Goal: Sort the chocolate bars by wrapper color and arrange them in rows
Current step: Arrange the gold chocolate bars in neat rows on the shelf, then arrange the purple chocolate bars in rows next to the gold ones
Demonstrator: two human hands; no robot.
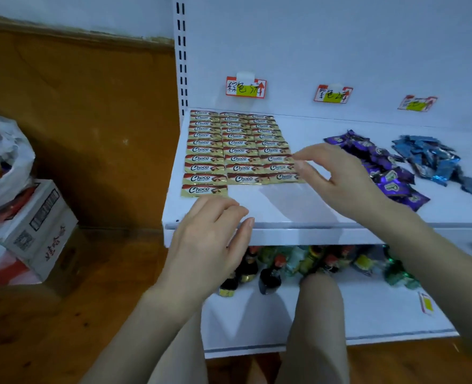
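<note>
The gold Choco bars (237,151) are the part that looks finished. They lie flat on the white shelf (298,209) in three tidy columns running from the back wall towards the front edge. The leftmost column has one bar more at the front than the other two.

Right of the gold block, the purple bars (381,167) lie in a loose heap. Further right again, the blue bars (434,162) are heaped the same way. Both are grouped by colour but not yet in rows, so I judge roughly a third of the arranging is done. A reddish wrapper shows at the frame edge beyond the blue heap, but too little of it is visible to identify.

The right hand (337,178) hangs at the gold block's right edge with fingers straight, its grip empty. I cannot tell whether a fingertip touches a bar. The left hand (209,234) rests on the shelf lip just in front of the gold block, fingers relaxed and holding nothing.

Paper tags (245,87) are stuck to the wall behind the block.
</note>
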